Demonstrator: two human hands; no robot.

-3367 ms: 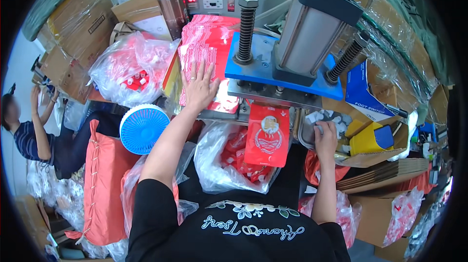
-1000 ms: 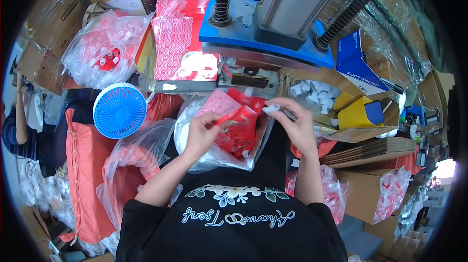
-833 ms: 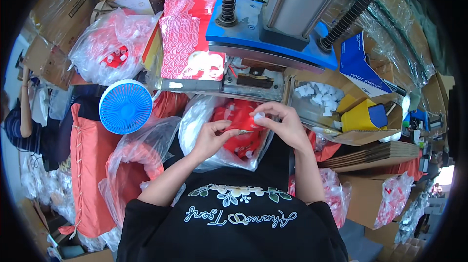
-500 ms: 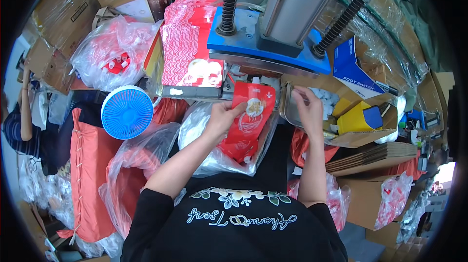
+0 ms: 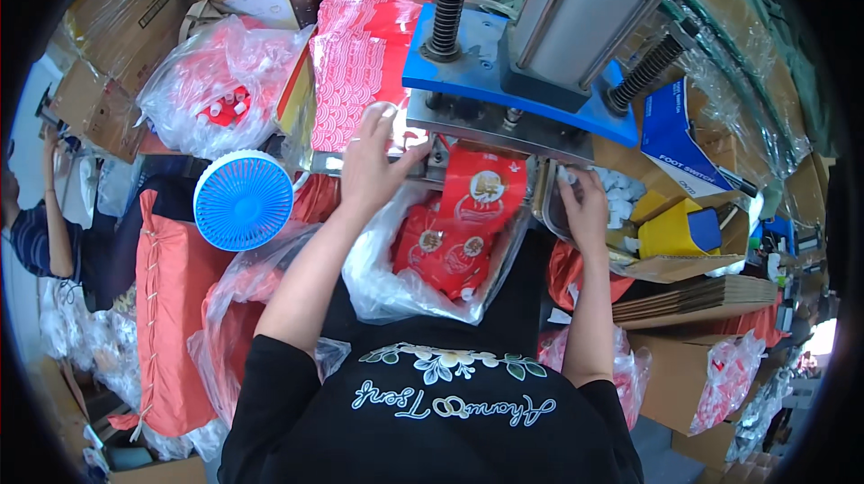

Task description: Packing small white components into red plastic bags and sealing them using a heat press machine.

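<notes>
Beneath the press (image 5: 520, 79), a red pouch (image 5: 484, 196) is lying four o'clock from the spread, empty left grip (image 5: 369, 169); right grip (image 5: 588, 212) bent, hold unclear.

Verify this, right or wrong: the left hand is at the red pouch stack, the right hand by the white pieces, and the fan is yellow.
Wrong colour: the head view shows the fan is blue. The left hand is at the red pouch stack, the right hand by the white pieces.
</notes>
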